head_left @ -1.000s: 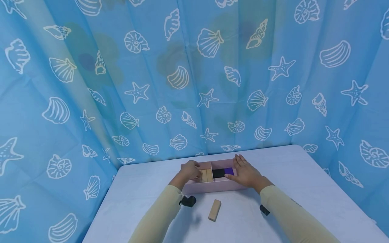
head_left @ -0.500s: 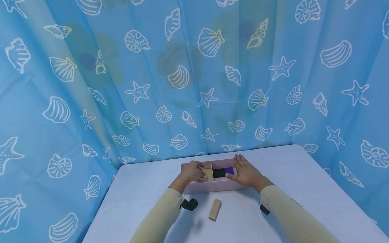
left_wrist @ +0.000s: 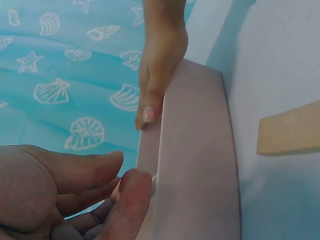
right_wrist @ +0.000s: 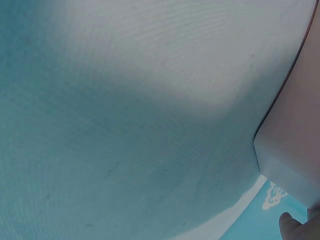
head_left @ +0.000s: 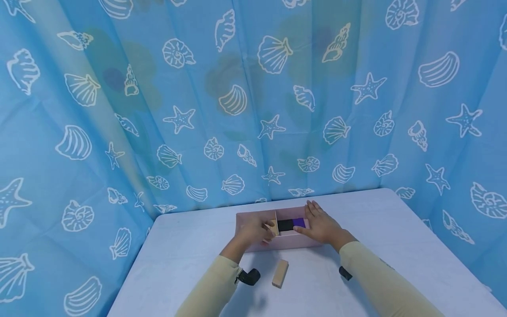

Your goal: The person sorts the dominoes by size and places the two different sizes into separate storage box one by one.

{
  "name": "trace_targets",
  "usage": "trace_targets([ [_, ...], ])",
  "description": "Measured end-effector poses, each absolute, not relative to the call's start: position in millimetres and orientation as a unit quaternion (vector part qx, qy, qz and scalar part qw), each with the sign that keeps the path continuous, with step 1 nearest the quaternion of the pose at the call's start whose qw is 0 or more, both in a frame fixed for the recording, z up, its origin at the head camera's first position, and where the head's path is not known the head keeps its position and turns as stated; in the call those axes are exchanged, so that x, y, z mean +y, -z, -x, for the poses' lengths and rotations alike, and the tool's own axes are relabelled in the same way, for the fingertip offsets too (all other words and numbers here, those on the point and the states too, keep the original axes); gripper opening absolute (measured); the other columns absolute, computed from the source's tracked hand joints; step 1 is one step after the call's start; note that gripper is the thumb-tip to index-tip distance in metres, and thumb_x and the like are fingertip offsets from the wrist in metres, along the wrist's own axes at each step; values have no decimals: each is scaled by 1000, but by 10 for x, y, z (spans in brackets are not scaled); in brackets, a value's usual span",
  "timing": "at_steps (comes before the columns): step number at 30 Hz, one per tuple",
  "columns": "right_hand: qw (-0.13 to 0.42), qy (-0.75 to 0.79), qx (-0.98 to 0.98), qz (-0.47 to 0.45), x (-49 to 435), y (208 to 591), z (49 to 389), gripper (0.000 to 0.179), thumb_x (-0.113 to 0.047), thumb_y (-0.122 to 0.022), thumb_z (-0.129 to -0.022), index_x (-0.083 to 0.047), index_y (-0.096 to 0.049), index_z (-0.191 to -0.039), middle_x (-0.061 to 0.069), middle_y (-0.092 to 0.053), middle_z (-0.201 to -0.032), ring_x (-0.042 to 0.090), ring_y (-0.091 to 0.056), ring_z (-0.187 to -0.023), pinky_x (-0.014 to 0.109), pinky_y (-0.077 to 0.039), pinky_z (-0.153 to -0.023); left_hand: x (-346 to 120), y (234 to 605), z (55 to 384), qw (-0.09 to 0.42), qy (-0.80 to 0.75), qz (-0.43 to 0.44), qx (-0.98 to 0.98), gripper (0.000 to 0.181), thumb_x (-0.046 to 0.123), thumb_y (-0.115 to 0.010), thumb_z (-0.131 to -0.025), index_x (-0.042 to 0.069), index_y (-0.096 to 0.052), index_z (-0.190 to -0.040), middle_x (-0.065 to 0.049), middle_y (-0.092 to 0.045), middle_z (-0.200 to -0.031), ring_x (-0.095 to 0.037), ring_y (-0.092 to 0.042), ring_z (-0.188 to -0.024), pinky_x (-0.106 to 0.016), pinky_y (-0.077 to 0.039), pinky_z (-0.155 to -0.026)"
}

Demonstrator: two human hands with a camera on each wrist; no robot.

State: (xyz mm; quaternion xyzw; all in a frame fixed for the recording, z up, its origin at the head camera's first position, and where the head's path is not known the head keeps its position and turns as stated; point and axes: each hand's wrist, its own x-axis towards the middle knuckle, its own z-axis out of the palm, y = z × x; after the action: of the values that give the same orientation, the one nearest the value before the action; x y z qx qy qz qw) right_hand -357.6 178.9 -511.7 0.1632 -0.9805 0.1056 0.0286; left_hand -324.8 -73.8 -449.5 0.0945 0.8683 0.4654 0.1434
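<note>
A pink divided box point(head_left: 285, 242) sits toward the back of the table. My left hand point(head_left: 251, 231) is over its left compartment, fingers loosely bent; in the left wrist view nothing shows between the thumb point(left_wrist: 95, 172) and fingers. Light wooden blocks point(head_left: 273, 226) lie in that compartment, partly hidden by this hand. My right hand point(head_left: 324, 226) rests on the box's right end with its fingers straight. A black block point(head_left: 285, 225) and a purple block point(head_left: 299, 223) lie in the right compartment beside its thumb. One wooden block point(head_left: 280, 273) lies on the table in front of the box.
The box stands on a white-covered table point(head_left: 186, 255). Close behind the table hangs a blue curtain point(head_left: 253, 132) with white shell and starfish prints, which also runs along both sides. A black wrist strap piece point(head_left: 249, 277) hangs below the left sleeve.
My left hand has risen from the wooden blocks and come slightly right and toward me over the box's front wall. The right hand and the loose block stay put.
</note>
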Motion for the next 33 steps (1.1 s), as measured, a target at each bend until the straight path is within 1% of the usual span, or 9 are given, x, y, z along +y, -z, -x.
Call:
trace_targets([
  [12,29,-110,-980,-165,1790,5131,3590,116,-84,-29,-83,9,-21,-150,25,-13,-158,41,-7,-145,52,-16,-114,-749,4526,3120,143,-476,-91,863,28,3,-69,-88,2,-65,-116,-4,-63,-88,-19,-64,-76,-34,-58,-68],
  [16,29,-103,-981,-164,1784,5136,3600,115,-85,-28,-83,9,-20,-150,24,-12,-158,39,-7,-145,52,-16,-114,-753,4558,3102,148,-479,-84,861,28,1,-67,-89,3,-65,-116,-6,-62,-87,-19,-64,-75,-33,-58,-65],
  [22,31,-105,-981,-162,1783,5135,3595,116,-85,-28,-82,9,-21,-150,25,-13,-158,40,-7,-145,52,-16,-114,-783,4627,3091,153,-497,-87,850,30,-2,-66,-89,0,-64,-118,-8,-60,-88,-20,-64,-75,-32,-58,-62],
  [27,28,-108,-981,-161,1784,5127,3581,117,-86,-28,-82,8,-20,-150,24,-12,-158,40,-7,-145,52,-16,-114,-813,4692,3062,161,-505,-86,843,32,-3,-67,-87,2,-65,-119,-8,-59,-89,-21,-64,-75,-32,-58,-62],
  [33,30,-113,-980,-159,1777,5090,3565,116,-85,-29,-82,9,-21,-150,25,-13,-158,41,-7,-145,52,-16,-114,-820,4737,3017,155,-507,-96,843,34,-4,-67,-86,3,-65,-119,-8,-58,-90,-21,-63,-75,-33,-58,-62],
])
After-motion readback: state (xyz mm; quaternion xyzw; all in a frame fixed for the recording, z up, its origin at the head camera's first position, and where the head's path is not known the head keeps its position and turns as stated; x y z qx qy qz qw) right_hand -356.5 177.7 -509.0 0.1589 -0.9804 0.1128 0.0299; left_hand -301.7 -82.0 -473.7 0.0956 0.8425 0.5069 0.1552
